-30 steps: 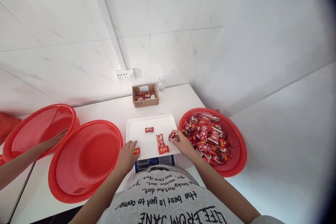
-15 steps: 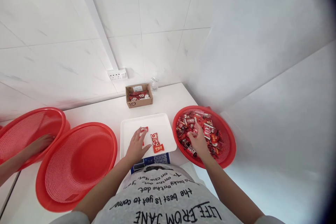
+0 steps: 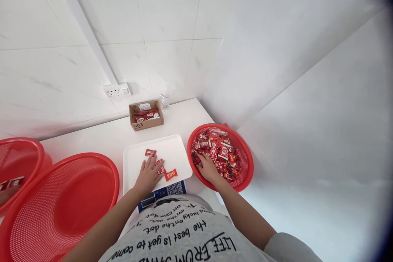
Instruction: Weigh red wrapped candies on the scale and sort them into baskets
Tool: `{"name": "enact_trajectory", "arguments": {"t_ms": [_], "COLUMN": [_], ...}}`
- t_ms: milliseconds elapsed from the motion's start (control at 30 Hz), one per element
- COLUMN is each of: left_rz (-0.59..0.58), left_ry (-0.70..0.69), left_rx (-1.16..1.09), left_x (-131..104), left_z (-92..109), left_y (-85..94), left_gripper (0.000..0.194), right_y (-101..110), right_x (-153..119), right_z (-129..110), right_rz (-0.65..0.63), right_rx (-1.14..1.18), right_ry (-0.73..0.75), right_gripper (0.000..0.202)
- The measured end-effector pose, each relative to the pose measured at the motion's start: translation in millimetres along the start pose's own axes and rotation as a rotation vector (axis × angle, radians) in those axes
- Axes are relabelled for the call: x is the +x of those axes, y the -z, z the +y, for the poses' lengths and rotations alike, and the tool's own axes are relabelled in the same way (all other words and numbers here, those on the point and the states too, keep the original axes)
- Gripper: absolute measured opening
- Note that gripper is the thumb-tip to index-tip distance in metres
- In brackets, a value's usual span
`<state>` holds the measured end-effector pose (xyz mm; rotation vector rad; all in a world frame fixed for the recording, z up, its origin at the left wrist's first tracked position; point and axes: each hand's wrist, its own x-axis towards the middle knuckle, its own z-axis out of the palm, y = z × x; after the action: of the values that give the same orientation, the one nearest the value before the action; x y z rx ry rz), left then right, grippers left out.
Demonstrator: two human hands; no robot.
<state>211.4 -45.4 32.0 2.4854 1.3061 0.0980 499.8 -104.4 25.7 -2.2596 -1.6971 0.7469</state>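
My left hand (image 3: 149, 175) lies palm down over the white tray (image 3: 132, 163), its fingers spread. Beneath and beside the fingertips is a red-and-white patterned candy (image 3: 160, 166), partly covered. Another red wrapped candy (image 3: 150, 152) rests just beyond the fingers, and an orange-red candy (image 3: 171, 175) sits to the right of the hand. My right hand (image 3: 209, 168) reaches into the left side of a red basket (image 3: 250, 168) full of wrapped candies (image 3: 225, 151). Its index finger and thumb are apart, touching the pile; the other fingers are partly hidden.
Under the tray is a scale with a blue keypad (image 3: 175, 188). A cardboard box (image 3: 149, 124) of red packets and a clear cup (image 3: 165, 100) stand near the wall. A red basket (image 3: 86, 192) is at left; beyond it, another person's hand (image 3: 9, 195) holds red packets (image 3: 12, 183) inside another basket (image 3: 37, 151).
The view has shifted right. My left hand has moved onto the patterned candy from the upper-left one. My right hand has moved toward the basket's left side. The other person's hand now holds packets.
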Motion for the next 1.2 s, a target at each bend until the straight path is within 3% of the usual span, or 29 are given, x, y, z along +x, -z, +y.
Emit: {"name": "enact_trajectory", "arguments": {"t_ms": [133,267,400,500,700,833,1000,1200], "left_rz": [0.005,-0.02,-0.066,-0.033,0.073,0.142,0.223,0.247], "left_ry": [-0.014,-0.13,-0.239,-0.244,-0.198,-0.188,-0.178,-0.163], "left_rx": [-0.024,-0.05,-0.029,-0.011,0.002,-0.002,-0.03,-0.073], "left_x": [-8,-10,-10,-10,-21,-35,-47,-44], "left_z": [5,22,36,39,23,9,-3,-9], "left_y": [4.2,7.2,7.2,8.3,10.0,4.8,-4.2,-10.4], "left_gripper": [0.052,0.046,0.035,0.031,0.023,0.024,0.027,0.03], "right_y": [-7,-9,-6,3,36,50,40,25], "right_x": [10,9,4,1,-1,0,6,15], "right_z": [2,8,11,12,23,37,45,30], "right_rz": [-0.055,-0.004,0.014,0.039,0.2,0.186,0.189,0.12], "right_rx": [-0.085,-0.116,-0.019,0.096,0.319,0.332,0.128,0.005], "right_ry": [0.047,0.113,0.156,0.163,0.009,-0.025,-0.058,-0.112], "right_gripper": [0.053,0.046,0.037,0.033,0.027,0.03,0.039,0.038]}}
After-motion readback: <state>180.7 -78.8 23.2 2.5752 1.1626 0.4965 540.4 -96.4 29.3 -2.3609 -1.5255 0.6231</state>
